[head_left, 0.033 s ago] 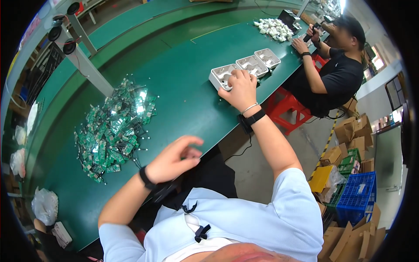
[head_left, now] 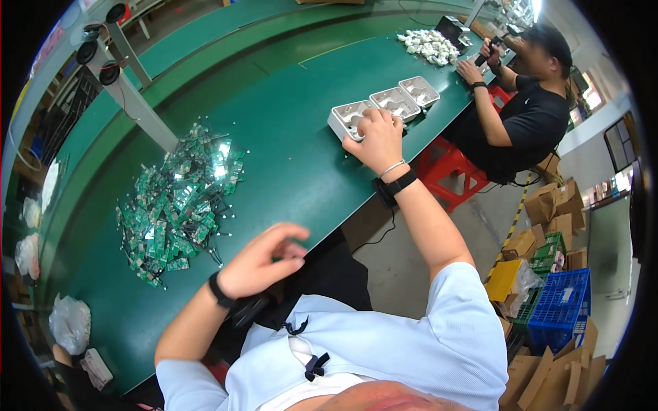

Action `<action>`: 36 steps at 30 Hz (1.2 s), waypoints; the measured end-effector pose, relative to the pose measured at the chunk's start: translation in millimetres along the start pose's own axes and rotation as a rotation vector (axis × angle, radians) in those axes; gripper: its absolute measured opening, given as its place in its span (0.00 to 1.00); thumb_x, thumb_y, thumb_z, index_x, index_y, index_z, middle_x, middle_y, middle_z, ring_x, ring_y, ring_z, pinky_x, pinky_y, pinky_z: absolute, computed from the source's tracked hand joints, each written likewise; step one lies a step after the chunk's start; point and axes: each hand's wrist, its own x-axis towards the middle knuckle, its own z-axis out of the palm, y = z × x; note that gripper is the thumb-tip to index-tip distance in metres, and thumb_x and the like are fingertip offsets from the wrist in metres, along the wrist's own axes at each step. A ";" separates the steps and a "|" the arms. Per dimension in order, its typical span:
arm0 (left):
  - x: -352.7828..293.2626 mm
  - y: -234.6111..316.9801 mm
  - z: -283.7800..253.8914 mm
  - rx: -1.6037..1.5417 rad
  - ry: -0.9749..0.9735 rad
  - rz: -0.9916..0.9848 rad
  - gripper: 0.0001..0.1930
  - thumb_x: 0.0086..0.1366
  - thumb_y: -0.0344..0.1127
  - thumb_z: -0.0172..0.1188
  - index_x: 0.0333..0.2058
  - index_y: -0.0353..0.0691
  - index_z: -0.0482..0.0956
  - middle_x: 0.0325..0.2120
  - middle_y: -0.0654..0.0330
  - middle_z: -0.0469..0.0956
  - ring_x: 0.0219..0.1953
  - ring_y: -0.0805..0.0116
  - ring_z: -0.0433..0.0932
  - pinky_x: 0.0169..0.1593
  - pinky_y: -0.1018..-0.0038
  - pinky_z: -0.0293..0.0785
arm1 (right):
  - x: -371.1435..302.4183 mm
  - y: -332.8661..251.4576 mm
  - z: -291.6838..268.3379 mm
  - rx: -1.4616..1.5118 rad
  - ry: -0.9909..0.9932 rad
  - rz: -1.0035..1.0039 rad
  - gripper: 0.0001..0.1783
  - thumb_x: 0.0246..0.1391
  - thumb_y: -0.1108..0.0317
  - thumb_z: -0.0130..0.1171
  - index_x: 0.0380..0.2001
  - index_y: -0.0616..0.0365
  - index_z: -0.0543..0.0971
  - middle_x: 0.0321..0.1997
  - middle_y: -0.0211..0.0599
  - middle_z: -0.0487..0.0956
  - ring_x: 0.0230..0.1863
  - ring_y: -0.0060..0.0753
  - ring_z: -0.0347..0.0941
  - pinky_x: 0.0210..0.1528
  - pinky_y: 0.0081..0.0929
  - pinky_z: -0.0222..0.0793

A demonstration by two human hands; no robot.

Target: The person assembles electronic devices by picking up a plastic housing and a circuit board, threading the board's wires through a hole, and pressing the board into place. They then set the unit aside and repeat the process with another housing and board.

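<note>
Three white open plastic housings stand in a row on the green table [head_left: 301, 164]. My right hand [head_left: 378, 140] grips the nearest housing [head_left: 337, 122], thumb at its near side and fingers bent over its edge; the fingers hide part of its inside. Beyond it are the middle housing [head_left: 413, 109] and the far housing [head_left: 430, 88]. My left hand [head_left: 257, 264] hovers by the table's front edge, fingers loosely curled and apart, with nothing in it. To its left lies a heap of green circuit boards [head_left: 171, 212] with short wires.
A co-worker [head_left: 531, 116] sits on a red stool [head_left: 449, 171] at the far right, near a pile of small white parts [head_left: 428, 44]. A post [head_left: 140, 103] rises behind the boards. Cardboard boxes [head_left: 545, 205] and a blue crate [head_left: 562, 305] stand on the right.
My left hand has drawn back slightly to the left and toward my body. My right hand stays on the nearest housing.
</note>
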 end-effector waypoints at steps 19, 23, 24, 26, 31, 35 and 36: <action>-235.4 -31.2 33.3 -0.179 0.782 -0.121 0.27 0.66 0.21 0.58 0.64 0.34 0.70 0.60 0.56 0.74 0.53 0.70 0.78 0.61 0.72 0.72 | 1.2 10.7 16.2 -0.298 -0.191 -0.015 0.12 0.47 0.58 0.64 0.32 0.51 0.87 0.43 0.32 0.85 0.47 0.40 0.80 0.50 0.41 0.69; -247.7 -32.7 39.0 -0.173 0.817 -0.112 0.26 0.66 0.21 0.58 0.63 0.34 0.70 0.60 0.56 0.74 0.53 0.70 0.78 0.61 0.72 0.72 | 11.3 32.7 17.8 -0.396 -0.237 0.080 0.14 0.48 0.57 0.64 0.35 0.50 0.89 0.42 0.34 0.85 0.48 0.41 0.81 0.51 0.42 0.69; -249.8 -32.1 40.7 -0.173 0.828 -0.117 0.26 0.66 0.21 0.58 0.63 0.34 0.70 0.60 0.56 0.74 0.53 0.70 0.78 0.61 0.72 0.72 | 14.0 39.0 18.1 -0.400 -0.234 0.080 0.14 0.48 0.57 0.64 0.35 0.50 0.89 0.42 0.34 0.85 0.48 0.41 0.81 0.51 0.42 0.69; -252.5 -30.8 43.9 -0.174 0.853 -0.126 0.26 0.66 0.21 0.58 0.63 0.34 0.70 0.60 0.55 0.74 0.53 0.70 0.78 0.62 0.72 0.72 | 19.8 52.5 19.6 -0.446 -0.228 0.170 0.15 0.50 0.56 0.64 0.36 0.50 0.89 0.41 0.35 0.85 0.50 0.41 0.81 0.52 0.43 0.70; -250.6 -29.0 49.2 -0.172 0.842 -0.115 0.25 0.66 0.21 0.58 0.63 0.34 0.70 0.60 0.55 0.74 0.52 0.70 0.78 0.61 0.72 0.72 | 36.8 107.9 26.3 -0.554 -0.238 0.361 0.15 0.52 0.55 0.66 0.39 0.50 0.89 0.42 0.36 0.85 0.53 0.43 0.80 0.54 0.43 0.70; -246.2 -28.1 51.9 -0.174 0.821 -0.127 0.26 0.66 0.21 0.59 0.63 0.34 0.71 0.60 0.56 0.74 0.53 0.70 0.78 0.61 0.72 0.72 | 41.7 136.3 30.4 -0.637 -0.064 0.466 0.14 0.53 0.58 0.69 0.40 0.53 0.88 0.44 0.37 0.85 0.54 0.46 0.80 0.53 0.43 0.72; -246.1 -27.3 51.5 -0.135 0.791 -0.129 0.26 0.66 0.21 0.59 0.63 0.34 0.71 0.60 0.56 0.74 0.53 0.70 0.78 0.61 0.72 0.73 | 45.5 128.3 32.6 -0.634 -0.065 0.457 0.14 0.53 0.58 0.69 0.40 0.53 0.88 0.44 0.37 0.85 0.54 0.46 0.80 0.53 0.43 0.72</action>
